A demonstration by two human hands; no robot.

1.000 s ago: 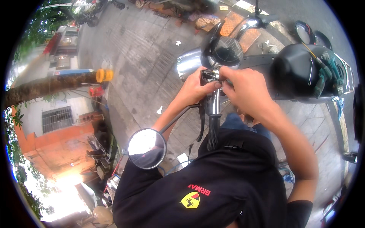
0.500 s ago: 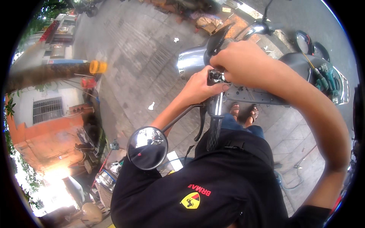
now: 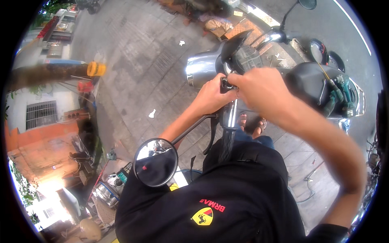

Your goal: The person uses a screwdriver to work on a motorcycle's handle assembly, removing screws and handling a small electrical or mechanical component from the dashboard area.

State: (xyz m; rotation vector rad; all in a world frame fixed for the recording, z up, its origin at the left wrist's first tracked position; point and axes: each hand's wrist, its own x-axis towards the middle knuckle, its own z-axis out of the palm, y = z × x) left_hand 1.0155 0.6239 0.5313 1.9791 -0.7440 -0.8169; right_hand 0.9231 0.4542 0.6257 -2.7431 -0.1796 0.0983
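Note:
A scooter's chrome handlebar [image 3: 230,113] reaches toward me, ending in a black rubber grip [image 3: 225,143] with a black brake lever [image 3: 213,135] alongside. My left hand [image 3: 211,96] is closed around a small chrome-and-black fitting [image 3: 226,83] at the inner end of that bar, thumb on the near side. Against the same fitting, from the right, my right hand [image 3: 261,87] is pinched with fingers curled; what they hold is hidden. Just beyond both hands are a round dial [image 3: 248,58] and the chrome headlight shell [image 3: 201,68].
A round mirror [image 3: 156,162] stands out left of the bar, near my left forearm. Teal power tools [image 3: 344,97] lie on the black seat [image 3: 304,85]. Another mirror [image 3: 307,3] rises at the far side. A thin hose [image 3: 304,194] runs over the paving at right.
My right hand has come down and nearer to me, uncovering the dial. The left hand keeps its hold on the fitting. The whole view has shifted slightly.

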